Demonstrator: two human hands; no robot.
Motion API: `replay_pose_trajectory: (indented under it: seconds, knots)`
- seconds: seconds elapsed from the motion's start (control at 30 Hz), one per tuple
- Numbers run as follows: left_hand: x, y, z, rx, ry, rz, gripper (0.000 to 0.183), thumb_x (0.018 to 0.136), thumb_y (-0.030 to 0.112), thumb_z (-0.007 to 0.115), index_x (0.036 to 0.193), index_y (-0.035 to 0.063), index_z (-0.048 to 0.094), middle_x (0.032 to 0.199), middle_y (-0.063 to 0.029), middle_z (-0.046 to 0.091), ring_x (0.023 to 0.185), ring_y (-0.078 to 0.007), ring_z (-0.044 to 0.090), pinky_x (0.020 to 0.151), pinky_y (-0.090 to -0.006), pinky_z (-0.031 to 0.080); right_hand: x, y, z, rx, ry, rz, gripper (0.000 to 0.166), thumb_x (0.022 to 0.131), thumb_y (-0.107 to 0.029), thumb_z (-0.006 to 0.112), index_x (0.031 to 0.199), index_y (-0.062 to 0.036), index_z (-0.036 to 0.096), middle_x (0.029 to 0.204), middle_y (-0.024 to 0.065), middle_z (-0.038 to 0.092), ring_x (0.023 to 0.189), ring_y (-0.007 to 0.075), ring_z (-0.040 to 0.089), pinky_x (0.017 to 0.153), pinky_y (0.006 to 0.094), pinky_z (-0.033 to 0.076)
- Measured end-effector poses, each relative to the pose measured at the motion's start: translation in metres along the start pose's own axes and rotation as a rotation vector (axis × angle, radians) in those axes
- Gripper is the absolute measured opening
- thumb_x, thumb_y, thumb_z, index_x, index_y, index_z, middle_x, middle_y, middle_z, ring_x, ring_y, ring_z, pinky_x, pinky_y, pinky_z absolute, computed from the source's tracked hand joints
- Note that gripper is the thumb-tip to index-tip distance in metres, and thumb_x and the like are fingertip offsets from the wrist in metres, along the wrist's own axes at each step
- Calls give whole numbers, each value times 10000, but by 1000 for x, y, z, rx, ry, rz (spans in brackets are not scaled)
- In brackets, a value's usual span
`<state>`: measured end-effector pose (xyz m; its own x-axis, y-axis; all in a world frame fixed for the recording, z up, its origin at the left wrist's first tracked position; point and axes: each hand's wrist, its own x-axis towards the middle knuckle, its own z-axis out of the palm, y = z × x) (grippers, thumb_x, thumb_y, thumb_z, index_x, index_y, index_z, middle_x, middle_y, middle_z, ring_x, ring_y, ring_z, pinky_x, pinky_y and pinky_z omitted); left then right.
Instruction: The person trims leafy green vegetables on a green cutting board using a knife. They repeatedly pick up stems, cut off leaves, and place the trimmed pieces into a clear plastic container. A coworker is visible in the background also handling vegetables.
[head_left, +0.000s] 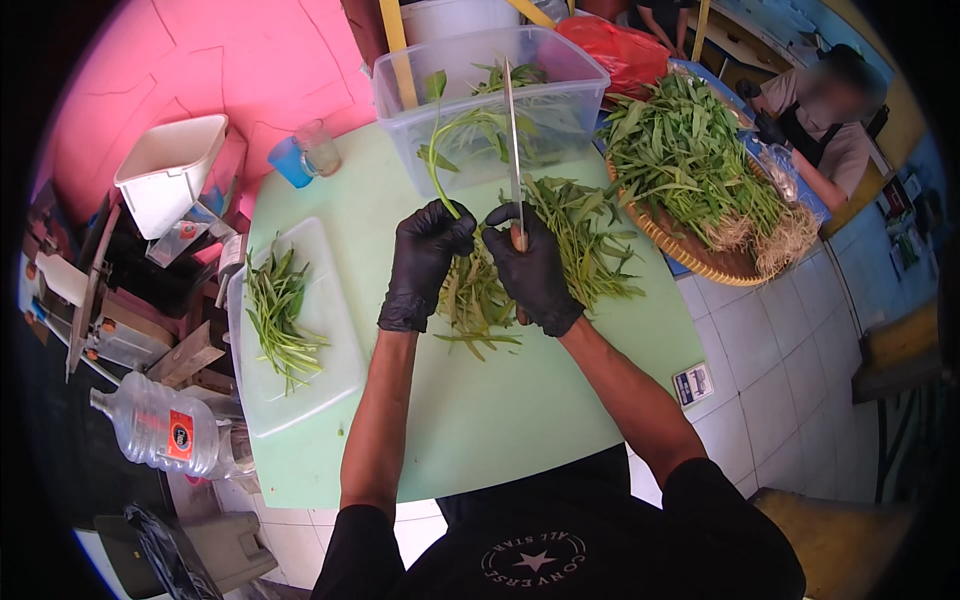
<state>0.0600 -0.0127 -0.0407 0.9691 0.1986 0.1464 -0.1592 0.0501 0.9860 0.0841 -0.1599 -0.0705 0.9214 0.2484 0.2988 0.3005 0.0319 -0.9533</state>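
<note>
In a black glove, my left hand (433, 251) grips a stem of leafy greens (435, 161), which rises and bends over to the right. My right hand (531, 266), also gloved in black, is closed on the wooden handle of a knife (514, 142) whose blade points up and away from me. Below and between the hands lies a small heap of cut leaves (476, 300) on the pale green table (480, 420). A larger pile of greens (581, 232) rests just beyond my right hand.
A clear plastic tub (487, 142) with greens stands at the back. On the left, a translucent lid (341, 360) carries a small bunch (281, 307). A woven tray (660, 244) of rooted greens is at the right, near a person (817, 127). Two cups (289, 161) stand back left.
</note>
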Motion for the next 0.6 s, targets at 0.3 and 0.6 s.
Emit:
replay_pose_trajectory:
  seconds: [0.3,0.6]
  knots:
    - [3,-6,-9,-43,69,26,99,892,112,674,884,18,648,729,-21,631,629,-108,590,607,-262,486,0,11,-1,-28,-124,-26,80,888,-111,599,926,-43,582,706,34,524,611,107,480,565,289,405]
    - [17,0,-42,-356,79,-204,190,946,219,617,965,30,614,819,-68,639,659,-151,606,669,-310,528,-10,-19,-5,374,-513,214,606,1003,-455,409,1494,-173,195,665,-25,451,439,42,322,384,214,292]
